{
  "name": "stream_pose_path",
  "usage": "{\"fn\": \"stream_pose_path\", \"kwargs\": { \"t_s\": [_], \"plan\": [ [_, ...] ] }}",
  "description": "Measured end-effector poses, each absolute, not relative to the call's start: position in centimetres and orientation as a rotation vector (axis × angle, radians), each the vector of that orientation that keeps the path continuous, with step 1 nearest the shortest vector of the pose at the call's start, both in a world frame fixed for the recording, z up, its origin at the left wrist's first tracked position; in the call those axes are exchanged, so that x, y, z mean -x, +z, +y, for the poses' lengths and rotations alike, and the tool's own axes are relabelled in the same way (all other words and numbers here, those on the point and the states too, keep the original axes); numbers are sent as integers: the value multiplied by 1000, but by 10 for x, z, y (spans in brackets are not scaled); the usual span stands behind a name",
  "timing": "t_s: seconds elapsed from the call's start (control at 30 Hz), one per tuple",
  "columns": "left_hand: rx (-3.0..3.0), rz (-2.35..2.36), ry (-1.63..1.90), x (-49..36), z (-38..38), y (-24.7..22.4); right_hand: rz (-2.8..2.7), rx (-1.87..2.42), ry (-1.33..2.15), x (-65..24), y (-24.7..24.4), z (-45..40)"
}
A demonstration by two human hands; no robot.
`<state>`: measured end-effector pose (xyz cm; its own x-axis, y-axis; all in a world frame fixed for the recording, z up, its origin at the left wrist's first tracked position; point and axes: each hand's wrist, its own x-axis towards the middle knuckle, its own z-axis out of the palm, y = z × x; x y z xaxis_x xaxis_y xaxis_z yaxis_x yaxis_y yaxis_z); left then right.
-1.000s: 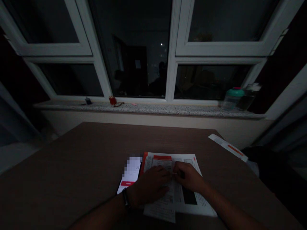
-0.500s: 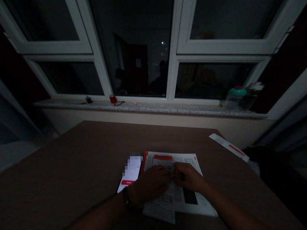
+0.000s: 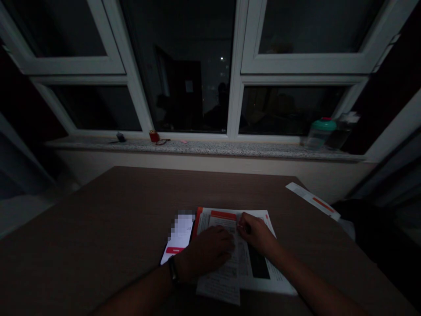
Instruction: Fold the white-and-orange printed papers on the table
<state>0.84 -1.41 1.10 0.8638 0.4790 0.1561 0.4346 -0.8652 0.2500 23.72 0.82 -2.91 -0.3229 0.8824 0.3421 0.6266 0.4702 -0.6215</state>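
Note:
A printed page (image 3: pixel 279 283) with an orange left edge and a dark picture lies on the table. On it is a narrower printed sheet (image 3: pixel 219 287) with an orange band at its top; its lower end sticks out past the page. My left hand (image 3: pixel 213 245), a dark band on its wrist, rests flat on the narrow sheet with fingers stretched out. My right hand (image 3: pixel 255 230) is closed in a pinch at the sheet's right edge, near its top. What the pinched fingers hold is too dark and small to make out. Beside the page's left edge lies a lit phone (image 3: pixel 180 232).
A paper strip (image 3: pixel 312 201) with an orange mark lies along the right edge of the brown table (image 3: pixel 131 197). On the windowsill (image 3: pixel 210 148) stand a small dark bottle (image 3: pixel 120 137), a red jar (image 3: pixel 154 136) and a teal-lidded bottle (image 3: pixel 320 133).
My right hand has slid a little farther away from me along the narrow sheet's right edge, still pinched. My left hand has stayed in place on the sheet.

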Motion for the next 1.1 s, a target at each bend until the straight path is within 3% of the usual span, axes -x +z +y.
{"fn": "stream_pose_path", "kwargs": {
  "t_s": [0.57, 0.87, 1.1],
  "plan": [
    [-2821, 687, 329, -9, -13, 11, -2298, 933, 602, -237, -24, -8],
    [-2845, 687, 313, -9, -14, 12, -2205, 1087, 380, -233, -27, 4],
    [-2879, 787, 305, -12, -19, 14, -2125, 1187, 452, -236, -28, 4]
  ]
}}
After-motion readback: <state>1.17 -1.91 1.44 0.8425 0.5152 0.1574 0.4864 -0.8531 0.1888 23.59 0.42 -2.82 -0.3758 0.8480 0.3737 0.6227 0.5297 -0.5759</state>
